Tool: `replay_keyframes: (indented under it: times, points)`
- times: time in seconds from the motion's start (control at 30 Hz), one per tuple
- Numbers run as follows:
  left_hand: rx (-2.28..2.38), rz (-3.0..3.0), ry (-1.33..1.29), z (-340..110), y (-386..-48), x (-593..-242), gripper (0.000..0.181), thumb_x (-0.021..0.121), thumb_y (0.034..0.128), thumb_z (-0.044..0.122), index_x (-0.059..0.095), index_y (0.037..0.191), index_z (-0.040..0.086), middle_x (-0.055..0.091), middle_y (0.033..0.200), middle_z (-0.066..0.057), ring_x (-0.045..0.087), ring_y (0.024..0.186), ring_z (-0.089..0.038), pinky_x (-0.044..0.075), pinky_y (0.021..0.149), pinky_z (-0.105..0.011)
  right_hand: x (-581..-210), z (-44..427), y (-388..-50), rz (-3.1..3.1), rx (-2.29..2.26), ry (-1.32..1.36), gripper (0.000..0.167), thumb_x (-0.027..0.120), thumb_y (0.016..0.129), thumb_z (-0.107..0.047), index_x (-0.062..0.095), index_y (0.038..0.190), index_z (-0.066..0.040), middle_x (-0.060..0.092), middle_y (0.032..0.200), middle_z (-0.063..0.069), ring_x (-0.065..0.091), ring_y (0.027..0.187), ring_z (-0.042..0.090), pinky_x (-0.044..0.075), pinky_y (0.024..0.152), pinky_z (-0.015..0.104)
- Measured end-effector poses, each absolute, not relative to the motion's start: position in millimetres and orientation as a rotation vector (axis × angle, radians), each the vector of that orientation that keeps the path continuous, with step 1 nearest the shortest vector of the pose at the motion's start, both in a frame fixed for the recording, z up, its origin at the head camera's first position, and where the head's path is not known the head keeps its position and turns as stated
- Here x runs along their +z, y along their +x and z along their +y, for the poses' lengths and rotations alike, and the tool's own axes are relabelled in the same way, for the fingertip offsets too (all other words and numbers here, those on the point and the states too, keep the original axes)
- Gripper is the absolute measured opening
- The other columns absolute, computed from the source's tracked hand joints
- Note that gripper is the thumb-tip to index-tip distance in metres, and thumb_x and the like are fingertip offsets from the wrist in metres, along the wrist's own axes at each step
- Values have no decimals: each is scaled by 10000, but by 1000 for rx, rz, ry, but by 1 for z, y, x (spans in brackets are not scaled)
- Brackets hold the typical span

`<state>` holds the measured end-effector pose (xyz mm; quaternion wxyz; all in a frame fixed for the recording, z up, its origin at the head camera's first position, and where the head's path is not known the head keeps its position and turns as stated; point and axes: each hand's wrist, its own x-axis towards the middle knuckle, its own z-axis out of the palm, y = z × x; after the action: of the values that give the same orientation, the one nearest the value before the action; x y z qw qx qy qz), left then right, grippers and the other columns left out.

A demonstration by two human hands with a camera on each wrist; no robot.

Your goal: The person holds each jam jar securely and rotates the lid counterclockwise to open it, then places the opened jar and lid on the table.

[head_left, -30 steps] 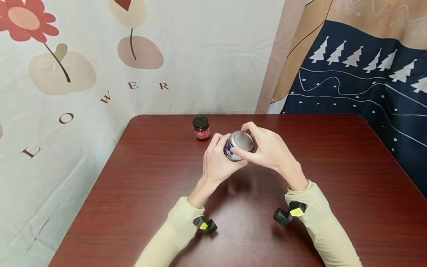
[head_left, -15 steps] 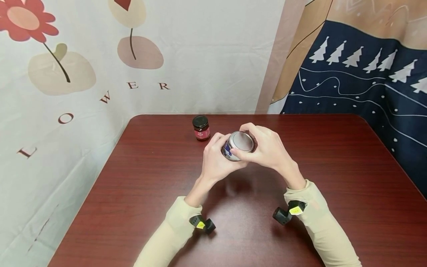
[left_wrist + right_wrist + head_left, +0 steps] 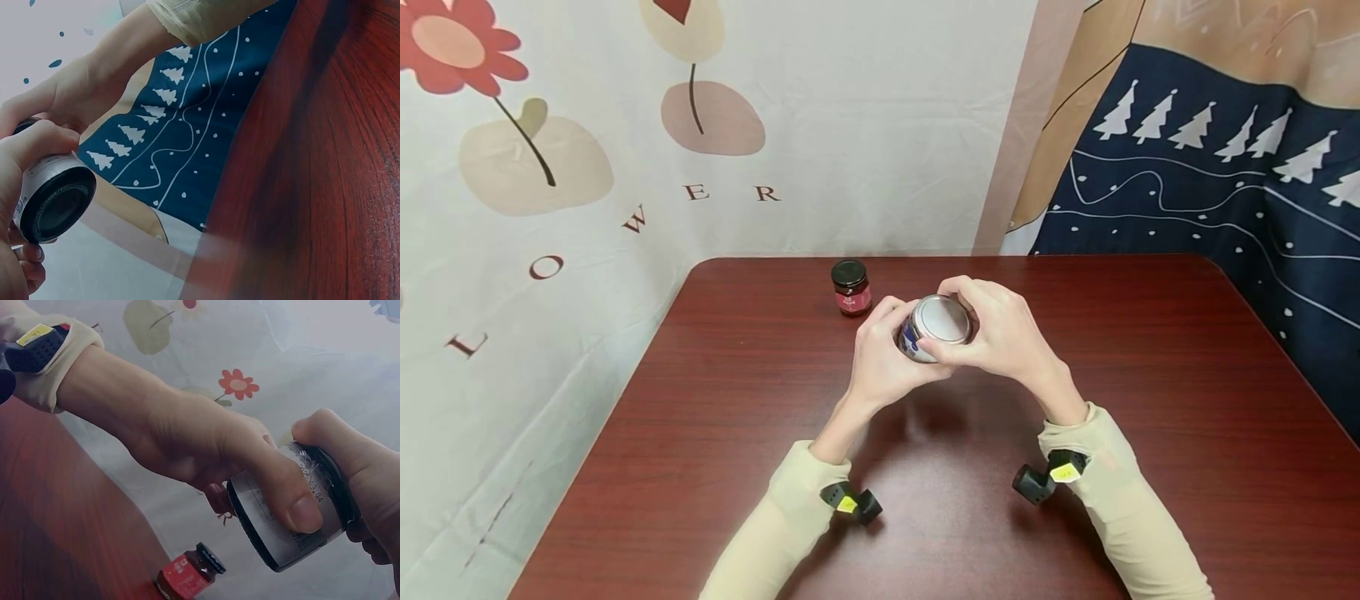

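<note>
Jar [image 3: 912, 340], long axis tilted, lid [image 3: 943, 317] uppermost

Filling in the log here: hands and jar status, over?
Left hand holds jar; right hand grips lid. Jar off table. Second jar apart, not in the way.
</note>
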<state>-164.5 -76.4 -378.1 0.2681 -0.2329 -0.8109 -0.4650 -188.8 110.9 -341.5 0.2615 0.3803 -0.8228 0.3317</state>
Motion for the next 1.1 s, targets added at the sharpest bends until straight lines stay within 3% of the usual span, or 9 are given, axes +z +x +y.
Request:
replay_keyframes:
  times: [0.4,1.1]
  points:
    - [-1332,-2199,-664,-77,-161,-372,616,968,562,225,734,1108,60,604,924,-6,573,865,-120,505,765,-278,-335,116,-187,-2232,887,1089,621,731,799,-596,645,1134,-81,685,980,15,600,831,185,512,700,381]
    - [-1467,-2206,-729,-79,-162,-369,584,971,573,204,742,1093,73,582,905,20,556,858,-104,495,736,-271,-332,120,-186,-2257,969,1140,549,807,768,-484,650,1139,-112,660,969,-42,555,839,115,471,713,312]
